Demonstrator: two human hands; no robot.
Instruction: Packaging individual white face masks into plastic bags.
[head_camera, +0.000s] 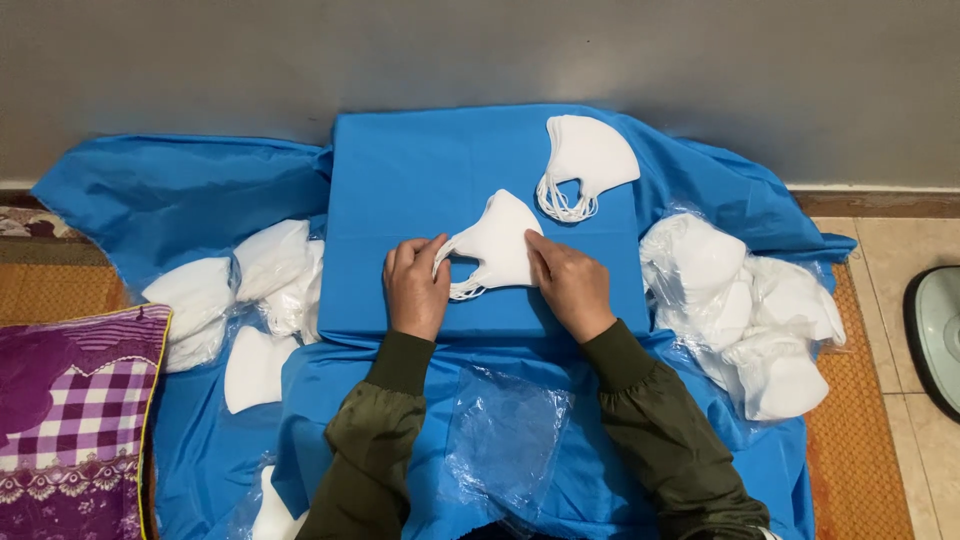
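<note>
A white folded face mask (500, 243) lies on a raised surface covered in blue cloth (420, 180). My left hand (416, 285) pinches the mask's ear loops at its left end. My right hand (568, 285) presses its fingers on the mask's right edge. A small stack of white masks (588, 160) with dangling loops rests further back on the blue cloth, apart from both hands. A clear plastic bag (505, 440) lies flat between my forearms, close to me.
Piles of white masks in clear plastic sit on the right (755, 315) and on the left (245, 290). A purple checked cushion (75, 420) is at the lower left. A grey wall (480, 50) runs behind. A round pale object (938, 330) stands on the tiled floor at right.
</note>
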